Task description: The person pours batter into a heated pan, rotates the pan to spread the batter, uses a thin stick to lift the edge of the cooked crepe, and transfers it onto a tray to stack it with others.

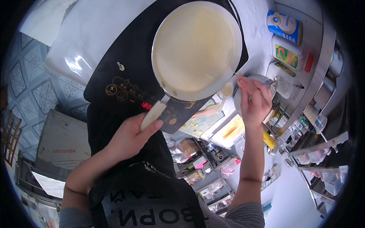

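Note:
My left hand (135,132) grips the cream-coloured handle (153,115) of a round frying pan (155,67). A thin, pale yellow crepe (196,51) covers the pan's floor. Under the pan is a black induction cooker (122,77) with a lit red display. I cannot tell whether the pan rests on it or hovers just above. At the pan's near right rim, my right hand (255,99) pinches a thin stick (235,74) between thumb and fingertips. Its tip meets the rim beside the crepe's edge, and most of it is hidden by my fingers.
Right of the pan are a ladle (226,90) and a metal bowl (238,98), partly behind my right hand. A blue can (285,27) and a white bottle with a green label (286,54) stand farther right. A cardboard box (64,139) lies low at left. Loaded shelves (212,168) stand behind me.

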A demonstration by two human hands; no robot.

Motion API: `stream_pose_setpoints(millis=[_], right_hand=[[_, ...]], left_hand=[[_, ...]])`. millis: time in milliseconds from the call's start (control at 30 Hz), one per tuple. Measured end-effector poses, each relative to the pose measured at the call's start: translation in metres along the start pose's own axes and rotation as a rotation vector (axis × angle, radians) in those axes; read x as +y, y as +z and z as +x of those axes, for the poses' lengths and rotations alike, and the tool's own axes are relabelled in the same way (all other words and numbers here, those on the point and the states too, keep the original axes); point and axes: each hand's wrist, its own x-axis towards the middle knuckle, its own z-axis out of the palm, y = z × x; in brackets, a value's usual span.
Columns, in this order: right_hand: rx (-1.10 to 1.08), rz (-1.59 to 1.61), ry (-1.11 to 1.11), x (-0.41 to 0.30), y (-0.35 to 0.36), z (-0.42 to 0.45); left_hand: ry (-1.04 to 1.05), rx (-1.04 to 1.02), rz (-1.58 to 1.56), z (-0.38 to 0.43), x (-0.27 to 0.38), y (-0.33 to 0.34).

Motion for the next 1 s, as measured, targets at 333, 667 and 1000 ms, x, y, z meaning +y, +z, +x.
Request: stream_pose_setpoints(millis=[333,667,1000], right_hand=[[0.037,0.237,0.210,-0.070,0.001,-0.036],[0.293,0.781,0.674,-0.119,0.033,-0.022],[0.276,0.895,0.638,-0.126,0.026,0.024]], left_hand=[[-0.026,-0.002,-0.052,0.001,-0.002,0.005],[-0.049,-0.017,-0.142,0.000,-0.001,0.009],[0.017,-0.021,-0.158,0.005,-0.004,0.012]])
